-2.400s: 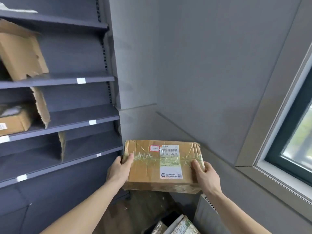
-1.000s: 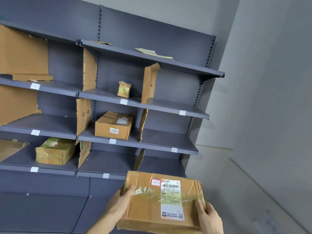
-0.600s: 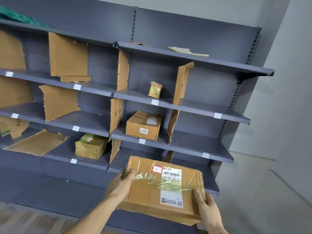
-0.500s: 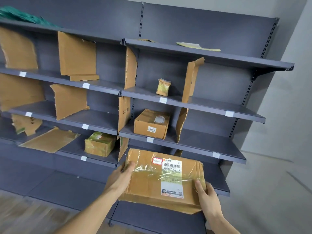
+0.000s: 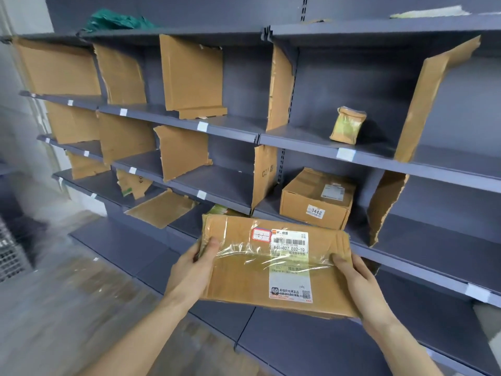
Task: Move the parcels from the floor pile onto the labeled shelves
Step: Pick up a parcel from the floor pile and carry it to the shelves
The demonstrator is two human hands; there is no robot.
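Swinging left along the shelves (image 5: pixel 230 128) now, more bays showing than half a second back. Parcel (image 5: pixel 271 264) carried flat at chest height, left hand (image 5: pixel 193 270) and right hand (image 5: pixel 357 278) clamped on its ends. Probably hunting bay 03, not shelved yet.

A: Where does the view look from?

B: From the person's head, forward and a little down, close to the shelves (image 5: pixel 233 131).

A: Square on?

B: No. The shelves run off to the left and loom large on the right, so the camera faces them at an angle. The wide lens bends their edges.

A: How near?

B: Near enough that both forearms reach in from the bottom edge, with the parcel (image 5: pixel 273 264) low in the centre. A strip of floor (image 5: pixel 67 308) shows lower left, blurred.

A: A second view?

B: None, so nothing is shared.
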